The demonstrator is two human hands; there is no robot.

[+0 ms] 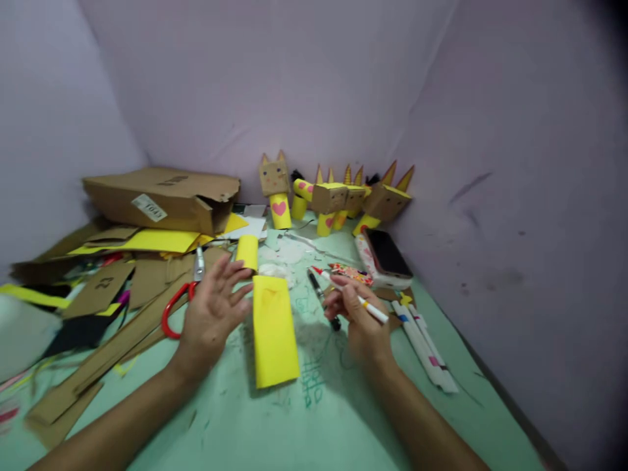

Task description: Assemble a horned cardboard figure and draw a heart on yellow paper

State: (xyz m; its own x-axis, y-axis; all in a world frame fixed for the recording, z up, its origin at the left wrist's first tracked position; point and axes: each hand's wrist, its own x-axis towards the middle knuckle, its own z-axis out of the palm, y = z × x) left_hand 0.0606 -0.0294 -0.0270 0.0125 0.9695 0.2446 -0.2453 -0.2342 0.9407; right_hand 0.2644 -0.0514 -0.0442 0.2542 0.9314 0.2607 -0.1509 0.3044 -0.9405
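Observation:
My right hand (360,314) grips a white marker (377,310) with an orange band, its red end pointing to the far left. My left hand (213,304) is raised with its fingers apart and nothing in it. Just right of those fingers lies a flattened yellow paper tube (275,333) on the green tabletop. A shorter yellow tube (246,254) stands behind it, close to the left fingertips. Between the hands, a black marker (316,288) lies partly behind my right fingers. Red-handled scissors (177,307) rest left of my left hand.
Cardboard and yellow paper scraps (103,288) cover the left side, with a cardboard box (167,196) behind. Several cardboard-headed animal figures (280,190) stand along the back wall. At right are a phone (389,252) on a box and several white markers (424,347).

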